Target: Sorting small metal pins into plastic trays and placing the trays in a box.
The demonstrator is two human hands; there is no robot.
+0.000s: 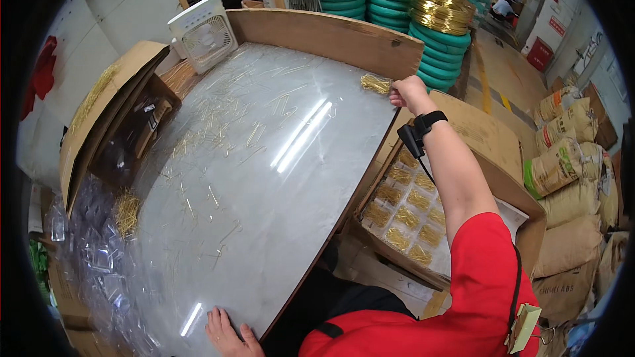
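Fingers of the left hand [228, 336] are lying spread and flat on the near edge of the table [264, 178], holding nothing. Just beyond them, loose gold pins [211, 129] are lying scattered over the glossy top (too many and too thin to count), with a small heap of them [126, 213] sitting at the left edge above a pile of clear plastic bags [99, 258].

To the right of the table, an open cardboard box [493, 178] is holding filled packets [405, 217] laid in rows; about ten are showing, the rest being hidden by the forearm. That forearm, wearing a black wrist strap [423, 125], is stretching out to the far right corner of the table, where the right hand [407, 92] is pinching one small packet of gold pins [375, 83] by its edge, the packet resting on or just above the tabletop beside the wooden back board [331, 36].

Judging from this, the thin grip could let the packet slip and spill, and the reaching arm could brush loose pins off the table's edge into the box.

Farther back, one white fan [202, 33] is standing at the table's far left corner. Behind the board, three stacks of green coils [390, 3] are rising, one topped with gold wire [440, 6], and about six sacks [569, 158] are piling up at the right.
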